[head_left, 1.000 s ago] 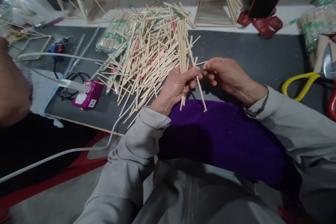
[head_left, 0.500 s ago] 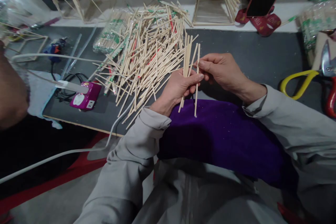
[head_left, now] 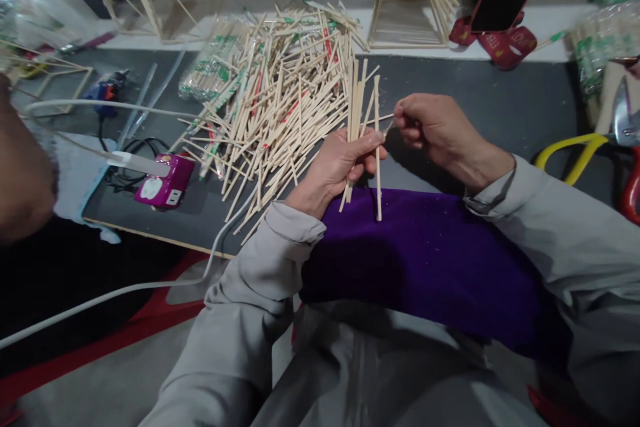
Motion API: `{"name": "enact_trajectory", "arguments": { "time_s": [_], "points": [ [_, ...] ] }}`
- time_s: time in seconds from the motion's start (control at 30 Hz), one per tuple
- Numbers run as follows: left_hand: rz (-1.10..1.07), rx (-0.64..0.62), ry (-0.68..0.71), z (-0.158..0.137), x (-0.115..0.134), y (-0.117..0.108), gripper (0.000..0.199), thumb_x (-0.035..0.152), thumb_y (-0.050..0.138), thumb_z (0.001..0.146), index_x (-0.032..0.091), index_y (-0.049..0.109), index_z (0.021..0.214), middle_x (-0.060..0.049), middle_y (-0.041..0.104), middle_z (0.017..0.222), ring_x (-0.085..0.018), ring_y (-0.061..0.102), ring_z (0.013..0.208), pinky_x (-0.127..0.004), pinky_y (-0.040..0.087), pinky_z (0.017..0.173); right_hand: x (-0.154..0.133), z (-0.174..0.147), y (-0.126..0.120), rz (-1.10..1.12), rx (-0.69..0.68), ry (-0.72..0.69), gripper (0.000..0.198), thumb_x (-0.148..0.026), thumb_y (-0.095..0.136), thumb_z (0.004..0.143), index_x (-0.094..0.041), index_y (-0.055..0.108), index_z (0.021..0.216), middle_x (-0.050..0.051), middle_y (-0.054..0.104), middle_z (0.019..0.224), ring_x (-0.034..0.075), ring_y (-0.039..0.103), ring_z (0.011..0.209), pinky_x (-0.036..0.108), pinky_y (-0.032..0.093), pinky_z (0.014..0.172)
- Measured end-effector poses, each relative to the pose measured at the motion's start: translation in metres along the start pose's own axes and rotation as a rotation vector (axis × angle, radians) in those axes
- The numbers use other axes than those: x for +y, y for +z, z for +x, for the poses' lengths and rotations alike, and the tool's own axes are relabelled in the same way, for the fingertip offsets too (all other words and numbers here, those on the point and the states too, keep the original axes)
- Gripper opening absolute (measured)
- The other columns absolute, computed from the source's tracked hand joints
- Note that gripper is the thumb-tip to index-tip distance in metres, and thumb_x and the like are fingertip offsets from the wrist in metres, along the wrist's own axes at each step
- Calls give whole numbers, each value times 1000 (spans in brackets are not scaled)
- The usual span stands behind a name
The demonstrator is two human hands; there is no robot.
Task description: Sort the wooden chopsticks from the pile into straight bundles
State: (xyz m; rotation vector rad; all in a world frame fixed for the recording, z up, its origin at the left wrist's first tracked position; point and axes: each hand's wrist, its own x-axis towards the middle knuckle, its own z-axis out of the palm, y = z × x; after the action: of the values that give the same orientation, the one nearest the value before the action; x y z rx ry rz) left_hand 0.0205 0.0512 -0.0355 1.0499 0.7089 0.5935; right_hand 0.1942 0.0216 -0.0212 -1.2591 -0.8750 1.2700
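Observation:
My left hand (head_left: 345, 160) is closed around several wooden chopsticks (head_left: 356, 103), most of them upright in a loose bunch. One chopstick (head_left: 377, 167) stands apart at the thumb and reaches down over the purple cloth (head_left: 400, 240) on my lap. My right hand (head_left: 425, 123) is pinched shut just to the right of it. A thin pale strand (head_left: 390, 127) runs from its fingertips toward my left thumb; what it is made of is hard to see. Beyond my left hand lies a large pile of loose chopsticks (head_left: 285, 107), some with printed wrappers among them.
Stick-built frames (head_left: 410, 33) stand along the back. At left are a purple power socket (head_left: 165, 183), a blue glue gun (head_left: 105, 90), clear glue sticks (head_left: 145, 97) and a white cable (head_left: 135, 288). Another person's arm (head_left: 25, 167) shows there. Yellow-handled cutters (head_left: 570, 157) lie right.
My right hand has moved a little up and right, away from the separate chopstick, and a thin pale strand now shows at its fingertips. My left hand keeps its hold.

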Motion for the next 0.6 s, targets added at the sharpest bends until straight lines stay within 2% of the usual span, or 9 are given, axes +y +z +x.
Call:
{"name": "enact_trajectory", "arguments": {
  "time_s": [0.13,0.23,0.33,0.43,0.6],
  "points": [
    [-3,40,-23,1,2,-1,18,24,68,87,11,62,76,0,67,60,0,47,35,-13,20,30,-4,7,-15,107,1,67,23,-26,61,85,-18,50,66,-2,47,60,5,31,41,19,23,34],
    [-5,55,-19,0,3,1,16,20,66,88,11,62,76,0,66,59,-1,47,35,-14,20,30,-3,4,-15,78,-49,27,30,-30,65,86,-19,48,64,-1,48,59,6,36,43,19,26,34],
    [16,58,-22,0,2,1,17,24,71,85,12,62,75,1,67,59,-1,47,35,-14,20,30,1,0,-8,32,-62,-37,24,-24,68,86,-17,56,67,2,57,67,6,47,49,17,32,36],
    [62,68,-42,0,0,1,26,32,79,78,14,61,74,2,66,57,0,42,33,-15,20,30,4,-1,-3,7,-69,-15,12,-16,71,84,-15,64,75,5,64,74,7,55,55,16,39,40],
    [75,87,-43,2,-4,0,28,33,81,75,15,60,72,2,65,57,-1,44,34,-15,21,30,3,1,2,9,-85,-6,14,-18,73,84,-14,66,73,3,63,70,5,52,51,15,38,38]
  ]
}}
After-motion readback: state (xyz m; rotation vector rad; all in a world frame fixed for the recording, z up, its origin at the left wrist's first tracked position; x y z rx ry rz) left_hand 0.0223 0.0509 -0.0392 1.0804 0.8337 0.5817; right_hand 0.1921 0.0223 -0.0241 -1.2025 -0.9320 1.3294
